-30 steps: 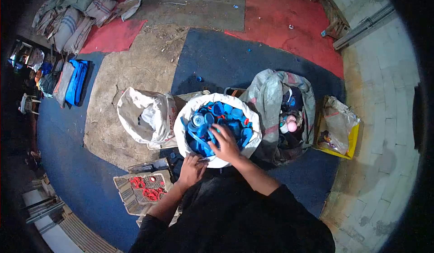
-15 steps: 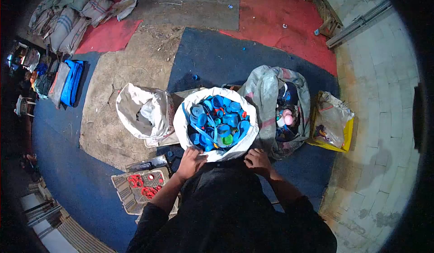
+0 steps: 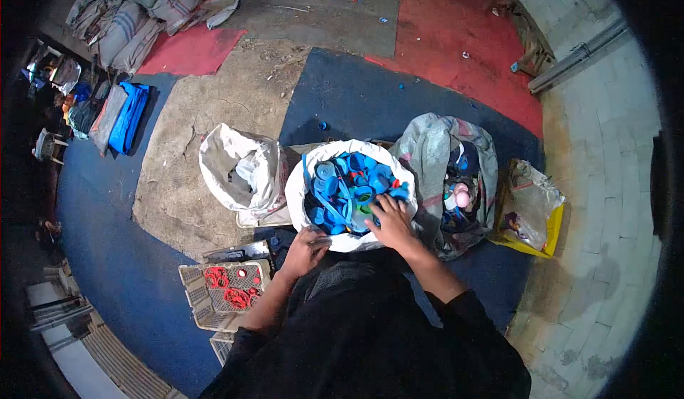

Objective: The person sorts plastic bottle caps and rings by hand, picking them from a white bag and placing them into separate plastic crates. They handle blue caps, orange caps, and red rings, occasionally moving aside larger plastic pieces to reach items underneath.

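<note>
A white sack (image 3: 294, 194) in front of me is filled with blue plastic caps and lids (image 3: 329, 187), with a green cap (image 3: 363, 193) and a clear lid among them. My left hand (image 3: 306, 251) grips the near left rim of this sack, fingers curled over the cloth. Inside the opening, at the near right, my right hand (image 3: 391, 222) lies on top of the caps. Its fingers are spread and touch the pieces beside the clear lid; I see nothing held in it.
To the left stands another white sack (image 3: 214, 178); to the right, a grey woven sack (image 3: 426, 178) with mixed items, then a yellow-edged bag (image 3: 554, 229) by the wall. A beige crate (image 3: 201, 315) with red pieces sits at lower left. Stacked sacks (image 3: 128, 32) lie at far left.
My right hand has left the sack's near right rim and moved up and inward onto the caps, its fingers opening out. My left hand stays at the rim. The view has shifted slightly.
</note>
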### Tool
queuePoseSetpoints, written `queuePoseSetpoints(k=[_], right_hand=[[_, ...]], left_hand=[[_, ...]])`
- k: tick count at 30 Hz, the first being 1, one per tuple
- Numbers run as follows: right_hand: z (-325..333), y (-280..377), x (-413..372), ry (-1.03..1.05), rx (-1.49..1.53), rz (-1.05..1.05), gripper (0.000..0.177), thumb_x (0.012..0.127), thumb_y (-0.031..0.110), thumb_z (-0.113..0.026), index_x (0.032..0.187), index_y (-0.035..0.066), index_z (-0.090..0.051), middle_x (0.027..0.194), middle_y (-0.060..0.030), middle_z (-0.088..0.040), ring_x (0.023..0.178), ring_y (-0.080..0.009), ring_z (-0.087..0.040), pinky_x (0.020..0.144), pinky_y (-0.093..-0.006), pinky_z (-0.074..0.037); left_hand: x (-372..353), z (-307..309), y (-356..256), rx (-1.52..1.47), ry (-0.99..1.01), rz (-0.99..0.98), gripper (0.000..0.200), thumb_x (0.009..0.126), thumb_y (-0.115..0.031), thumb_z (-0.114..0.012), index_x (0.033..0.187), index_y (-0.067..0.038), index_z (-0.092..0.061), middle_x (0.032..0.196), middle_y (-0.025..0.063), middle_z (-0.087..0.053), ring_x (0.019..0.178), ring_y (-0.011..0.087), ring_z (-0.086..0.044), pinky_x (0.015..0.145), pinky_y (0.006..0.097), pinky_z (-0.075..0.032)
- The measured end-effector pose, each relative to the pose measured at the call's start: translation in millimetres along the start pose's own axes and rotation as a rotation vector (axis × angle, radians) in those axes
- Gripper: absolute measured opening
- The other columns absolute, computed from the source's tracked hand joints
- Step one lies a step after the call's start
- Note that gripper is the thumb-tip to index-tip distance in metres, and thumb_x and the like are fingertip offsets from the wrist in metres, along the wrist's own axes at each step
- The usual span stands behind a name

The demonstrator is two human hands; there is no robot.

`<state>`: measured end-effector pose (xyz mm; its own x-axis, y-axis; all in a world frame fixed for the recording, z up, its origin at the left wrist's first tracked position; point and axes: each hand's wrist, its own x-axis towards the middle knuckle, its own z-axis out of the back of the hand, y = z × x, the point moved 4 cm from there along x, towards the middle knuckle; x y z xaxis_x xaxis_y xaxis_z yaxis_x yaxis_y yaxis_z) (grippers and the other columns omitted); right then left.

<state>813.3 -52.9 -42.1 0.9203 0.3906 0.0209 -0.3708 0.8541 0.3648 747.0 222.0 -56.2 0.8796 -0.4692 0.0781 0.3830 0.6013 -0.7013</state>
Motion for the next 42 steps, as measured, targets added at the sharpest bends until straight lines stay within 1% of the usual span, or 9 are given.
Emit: queuePoseSetpoints(k=[4,6,8,15,22,30,34,37,42], right_hand=[[19,50,23,-0.047,0.128,0.027,0.025,0.089,0.024,-0.068,0.106,0.006,-0.069,0.111,-0.0115,-0.062,0.108,-0.0318,-0.057,0.09,-0.05,-0.042],[-5,74,27,-0.033,0.351,0.312,0.015,0.087,0.014,-0.066,0.101,0.009,-0.068,0.097,-0.0063,-0.063,0.102,-0.028,-0.06,0.087,-0.0468,-0.044],[-65,74,25,0.231,0.452,0.385,0.016,0.085,0.011,-0.065,0.1,0.009,-0.07,0.104,-0.0055,-0.066,0.105,-0.0264,-0.06,0.091,-0.0461,-0.044],[-57,71,34,0.188,0.045,0.428,0.019,0.081,0.012,-0.064,0.095,0.011,-0.076,0.124,-0.0023,-0.068,0.113,-0.0232,-0.057,0.092,-0.0414,-0.043],[-57,69,35,0.334,0.002,0.358,0.015,0.075,0.012,-0.07,0.089,0.013,-0.075,0.113,-0.0052,-0.065,0.11,-0.0245,-0.057,0.092,-0.0408,-0.043],[-9,43,47,0.226,0.808,0.098,0.015,0.084,0.012,-0.081,0.092,0.005,-0.07,0.129,-0.0105,-0.06,0.111,-0.0236,-0.064,0.093,-0.0378,-0.053],[-32,23,30,0.437,1.868,-0.58,0.015,0.093,0.008,-0.071,0.108,0.006,-0.068,0.132,-0.0115,-0.063,0.107,-0.022,-0.068,0.101,-0.0475,-0.053],[-23,26,26,0.327,2.261,-0.549,0.019,0.095,0.008,-0.065,0.114,0.007,-0.066,0.129,-0.0137,-0.065,0.109,-0.0261,-0.068,0.102,-0.0502,-0.053],[5,38,30,0.233,2.294,-0.624,0.016,0.096,0.012,-0.062,0.111,0.007,-0.064,0.126,-0.0134,-0.067,0.11,-0.0284,-0.066,0.106,-0.0478,-0.049]], left_hand=[[1,12,-10,-0.029,0.009,0.022,0.025,0.085,-0.01,-0.074,0.109,-0.01,-0.077,0.117,0.0115,-0.071,0.117,0.0315,-0.064,0.116,0.0488,-0.041],[4,23,-21,-0.038,-0.005,0.019,0.023,0.087,-0.008,-0.071,0.11,-0.008,-0.076,0.116,0.0129,-0.072,0.116,0.0314,-0.065,0.116,0.0489,-0.041],[5,32,-31,-0.057,-0.033,0.043,0.022,0.088,-0.008,-0.071,0.109,-0.006,-0.076,0.116,0.0136,-0.072,0.115,0.0325,-0.065,0.117,0.0476,-0.041],[-7,20,-20,-0.117,-0.067,0.119,0.018,0.087,-0.01,-0.07,0.103,-0.003,-0.074,0.113,0.0141,-0.071,0.117,0.0334,-0.064,0.117,0.0488,-0.039],[3,27,-28,-0.229,-0.075,0.179,0.017,0.089,-0.01,-0.068,0.103,-0.004,-0.074,0.109,0.0132,-0.073,0.113,0.0336,-0.066,0.117,0.0503,-0.039],[10,40,-22,-0.318,-0.084,0.354,0.02,0.092,-0.009,-0.067,0.109,-0.002,-0.074,0.107,0.0176,-0.073,0.104,0.0351,-0.069,0.092,0.0408,-0.053],[19,39,-19,-0.276,-0.102,0.352,0.02,0.093,-0.01,-0.067,0.109,-0.002,-0.075,0.106,0.0175,-0.074,0.098,0.0327,-0.071,0.087,0.0393,-0.054],[25,40,-18,-0.313,-0.133,0.377,0.021,0.093,-0.01,-0.067,0.111,-0.001,-0.075,0.104,0.0179,-0.074,0.095,0.0309,-0.071,0.086,0.0368,-0.054],[27,40,-15,-0.421,-0.143,0.472,0.021,0.098,-0.013,-0.065,0.114,-0.002,-0.074,0.105,0.0125,-0.075,0.1,0.0207,-0.069,0.087,0.0318,-0.051]])
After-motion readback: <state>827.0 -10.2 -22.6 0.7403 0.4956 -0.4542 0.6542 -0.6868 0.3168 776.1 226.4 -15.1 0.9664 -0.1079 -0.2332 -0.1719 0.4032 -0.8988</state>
